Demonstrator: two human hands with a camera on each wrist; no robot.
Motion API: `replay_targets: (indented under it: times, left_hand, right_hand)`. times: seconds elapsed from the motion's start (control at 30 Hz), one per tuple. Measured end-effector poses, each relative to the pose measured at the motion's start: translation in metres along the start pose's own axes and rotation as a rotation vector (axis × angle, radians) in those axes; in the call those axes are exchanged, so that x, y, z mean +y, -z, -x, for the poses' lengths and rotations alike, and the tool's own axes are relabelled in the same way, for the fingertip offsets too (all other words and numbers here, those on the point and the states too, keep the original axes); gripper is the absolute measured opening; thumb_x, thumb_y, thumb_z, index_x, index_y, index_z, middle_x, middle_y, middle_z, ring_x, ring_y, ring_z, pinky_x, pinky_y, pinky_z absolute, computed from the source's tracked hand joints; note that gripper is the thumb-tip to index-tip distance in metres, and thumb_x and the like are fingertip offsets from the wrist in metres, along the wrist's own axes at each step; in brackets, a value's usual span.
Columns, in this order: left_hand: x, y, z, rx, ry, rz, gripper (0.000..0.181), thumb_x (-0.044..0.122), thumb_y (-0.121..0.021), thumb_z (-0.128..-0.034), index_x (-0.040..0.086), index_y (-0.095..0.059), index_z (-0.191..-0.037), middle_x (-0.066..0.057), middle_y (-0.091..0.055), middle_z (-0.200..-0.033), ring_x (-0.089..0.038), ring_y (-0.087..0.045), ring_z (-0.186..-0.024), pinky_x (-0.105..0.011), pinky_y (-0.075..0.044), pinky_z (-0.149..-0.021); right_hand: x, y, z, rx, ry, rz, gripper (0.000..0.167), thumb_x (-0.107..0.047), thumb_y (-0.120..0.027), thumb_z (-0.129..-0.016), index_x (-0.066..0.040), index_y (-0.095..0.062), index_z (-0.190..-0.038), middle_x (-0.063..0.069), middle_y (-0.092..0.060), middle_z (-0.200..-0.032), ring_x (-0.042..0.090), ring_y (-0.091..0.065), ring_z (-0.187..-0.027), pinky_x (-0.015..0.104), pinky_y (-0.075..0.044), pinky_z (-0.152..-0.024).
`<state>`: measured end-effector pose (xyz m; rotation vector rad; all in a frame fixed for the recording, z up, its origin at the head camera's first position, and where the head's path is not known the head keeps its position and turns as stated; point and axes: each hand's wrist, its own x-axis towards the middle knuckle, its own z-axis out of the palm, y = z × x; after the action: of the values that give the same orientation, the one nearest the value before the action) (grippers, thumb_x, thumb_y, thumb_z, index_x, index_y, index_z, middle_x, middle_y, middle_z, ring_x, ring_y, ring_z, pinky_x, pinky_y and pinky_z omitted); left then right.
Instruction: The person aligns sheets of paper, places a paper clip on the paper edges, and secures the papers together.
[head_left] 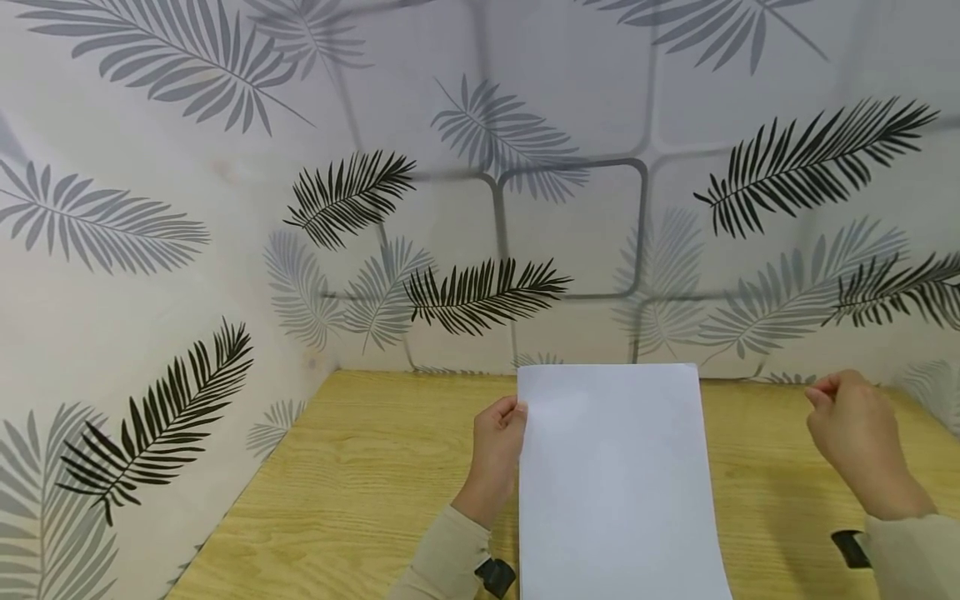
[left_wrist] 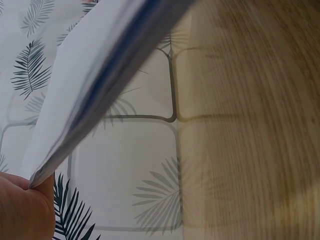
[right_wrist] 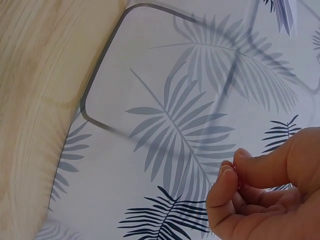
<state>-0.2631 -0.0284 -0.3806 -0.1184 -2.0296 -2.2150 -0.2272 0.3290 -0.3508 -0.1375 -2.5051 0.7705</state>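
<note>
A stack of white paper sheets (head_left: 611, 483) stands raised over the table, its blank face toward the head camera. My left hand (head_left: 497, 446) pinches it at the upper left edge, thumb in front. In the left wrist view the edge of the paper (left_wrist: 95, 95) shows layered sheets with a dark blue band. To the right of the paper, apart from it, my right hand (head_left: 858, 437) is raised with curled fingers. Thumb and forefinger pinch a small thin red piece (right_wrist: 237, 177), mostly hidden by the fingertips; its kind cannot be told.
A wood-grain table (head_left: 337, 483) lies under both hands. Behind it and on the left rises a pale wall covering (head_left: 570, 225) with grey and black leaf prints. Each sleeve has a dark strap (head_left: 495, 577) near the wrist.
</note>
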Motion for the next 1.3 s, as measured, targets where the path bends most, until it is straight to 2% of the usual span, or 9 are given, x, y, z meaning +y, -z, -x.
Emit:
replay_targets:
  times: [0.2,0.5,0.63,0.8,0.87,1.1,1.3]
  left_hand:
    - [0.001,-0.001,0.0,-0.004,-0.006,0.009,0.027,0.006,-0.05,-0.0999,-0.011,-0.06,-0.118,-0.001,-0.051,-0.081,-0.012,-0.04,-0.074,-0.025,-0.037,-0.066]
    - [0.001,-0.001,0.0,0.006,-0.001,0.006,0.025,0.005,-0.05,-0.0996,-0.01,-0.062,-0.115,-0.001,-0.053,-0.08,-0.011,-0.042,-0.074,-0.022,-0.037,-0.064]
    - [0.002,-0.001,0.0,0.008,-0.003,0.005,0.025,0.005,-0.05,-0.0994,-0.01,-0.063,-0.114,-0.001,-0.053,-0.08,-0.011,-0.043,-0.074,-0.023,-0.038,-0.065]
    - [0.001,-0.001,0.002,0.018,-0.001,-0.006,0.026,0.006,-0.051,-0.0991,-0.01,-0.061,-0.117,-0.009,-0.061,-0.095,-0.012,-0.051,-0.086,-0.026,-0.045,-0.076]
    - [0.001,-0.001,0.002,0.023,0.001,-0.009,0.026,0.006,-0.051,-0.0989,-0.01,-0.061,-0.117,-0.011,-0.062,-0.096,-0.013,-0.052,-0.087,-0.026,-0.046,-0.077]
    - [0.002,-0.001,0.002,0.021,-0.006,-0.003,0.025,0.006,-0.052,-0.0991,-0.01,-0.062,-0.114,-0.007,-0.061,-0.091,-0.012,-0.049,-0.081,-0.025,-0.044,-0.072]
    - [-0.001,0.001,0.001,0.004,-0.016,0.004,0.025,0.006,-0.05,-0.0996,-0.011,-0.061,-0.113,-0.002,-0.054,-0.082,-0.012,-0.044,-0.076,-0.024,-0.039,-0.066]
  right_hand:
    - [-0.008,-0.003,0.001,0.105,0.029,-0.012,0.014,0.0,-0.049,-0.096,0.014,-0.05,-0.096,0.035,-0.053,-0.088,0.051,-0.051,-0.077,0.058,-0.038,-0.065]
    - [-0.017,-0.004,-0.001,0.24,0.055,-0.034,0.01,0.003,-0.052,-0.092,0.012,-0.054,-0.089,0.03,-0.054,-0.08,0.047,-0.052,-0.072,0.053,-0.034,-0.065]
    - [-0.019,-0.004,-0.001,0.246,0.05,-0.044,0.01,0.003,-0.053,-0.092,0.013,-0.054,-0.09,0.03,-0.054,-0.081,0.046,-0.052,-0.072,0.052,-0.033,-0.066]
    - [-0.023,-0.005,-0.001,0.253,0.046,-0.052,0.009,0.005,-0.052,-0.092,0.013,-0.056,-0.092,0.03,-0.056,-0.083,0.043,-0.052,-0.071,0.047,-0.033,-0.065]
    - [-0.025,-0.006,0.0,0.262,0.057,-0.058,0.008,0.006,-0.052,-0.091,0.013,-0.056,-0.093,0.03,-0.056,-0.084,0.043,-0.052,-0.072,0.047,-0.032,-0.066]
    - [-0.036,-0.008,0.002,0.282,0.099,-0.077,0.009,0.008,-0.051,-0.091,0.015,-0.054,-0.096,0.031,-0.054,-0.087,0.043,-0.051,-0.076,0.046,-0.03,-0.069]
    - [-0.041,-0.008,0.002,0.309,0.129,-0.094,0.009,0.01,-0.052,-0.091,0.015,-0.055,-0.097,0.031,-0.054,-0.088,0.042,-0.05,-0.077,0.044,-0.03,-0.07]
